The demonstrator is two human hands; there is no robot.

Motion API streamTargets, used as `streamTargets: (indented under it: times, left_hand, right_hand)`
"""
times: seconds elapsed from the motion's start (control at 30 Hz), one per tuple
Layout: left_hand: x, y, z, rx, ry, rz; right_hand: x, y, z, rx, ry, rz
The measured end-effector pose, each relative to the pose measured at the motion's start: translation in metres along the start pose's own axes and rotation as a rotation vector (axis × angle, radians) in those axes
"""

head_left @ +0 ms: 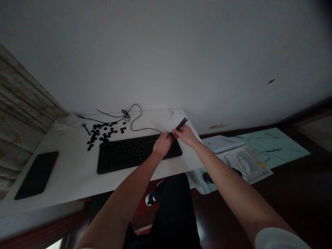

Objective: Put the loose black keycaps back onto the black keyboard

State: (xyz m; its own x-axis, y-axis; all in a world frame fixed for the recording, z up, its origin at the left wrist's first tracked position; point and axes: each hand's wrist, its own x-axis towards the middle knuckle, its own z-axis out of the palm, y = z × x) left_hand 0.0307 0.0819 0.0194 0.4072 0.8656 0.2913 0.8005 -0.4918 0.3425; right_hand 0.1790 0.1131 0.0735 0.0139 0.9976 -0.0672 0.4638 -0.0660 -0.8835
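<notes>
A black keyboard lies on the white table, with my hands over its right end. My left hand rests on the keyboard near its top right edge. Its fingertips are closed around something small and dark that I cannot make out. My right hand meets the left fingertips and grips a dark stick-like tool, which slants up to the right and has a lighter end. Its lower end is hidden by the fingers. Loose black keycaps lie scattered behind the keyboard's left part.
A blue tool lies left of the keycaps, near a crumpled clear bag. A black cable loops behind the keyboard. At the left lies a black flat slab. Papers and plastic packets sit low at the right.
</notes>
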Motion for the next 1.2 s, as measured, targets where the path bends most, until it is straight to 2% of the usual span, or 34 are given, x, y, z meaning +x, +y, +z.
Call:
streamTargets:
  times: [0.07,0.17,0.27,0.37,0.47,0.6,0.73,0.83,0.97,1.03,1.1,1.2]
  left_hand:
    - [-0.001,0.0,-0.001,-0.002,0.005,-0.008]
    - [-0.001,0.0,-0.002,-0.019,0.019,-0.017]
    - [0.0,-0.001,-0.003,-0.058,0.016,-0.023]
    - [0.001,-0.004,-0.002,-0.084,-0.016,0.025]
    - [0.003,-0.006,-0.001,-0.097,-0.038,0.06]
    - [0.003,-0.009,0.001,-0.108,-0.036,0.041]
    - [0.005,-0.01,0.001,-0.189,-0.019,0.019]
    - [0.006,-0.011,-0.004,-0.429,0.086,-0.069]
    - [0.0,-0.01,-0.014,-1.014,0.227,-0.376]
    - [-0.009,-0.008,-0.019,-1.366,0.211,-0.512]
    - [-0.019,-0.005,-0.024,-1.648,0.171,-0.585]
    - [-0.034,0.001,-0.032,-1.829,0.108,-0.637]
  right_hand:
    - [0.0,0.007,-0.002,0.116,0.071,0.023]
    - [-0.001,0.026,-0.013,0.199,0.288,0.08]
    - [-0.007,0.05,-0.029,-0.015,0.415,0.183]
    - [-0.018,0.069,-0.037,-0.358,0.335,0.21]
    - [-0.029,0.076,-0.034,-0.571,0.26,0.195]
    - [-0.035,0.072,-0.027,-0.713,0.226,0.211]
    - [-0.034,0.068,-0.027,-0.75,0.176,0.194]
    - [-0.033,0.068,-0.03,-0.726,0.164,0.186]
    - [-0.033,0.073,-0.035,-0.567,0.178,0.173]
    - [-0.035,0.074,-0.035,-0.444,0.239,0.151]
    - [-0.041,0.072,-0.032,-0.312,0.329,0.096]
    - [-0.056,0.058,-0.017,-0.13,0.387,-0.038]
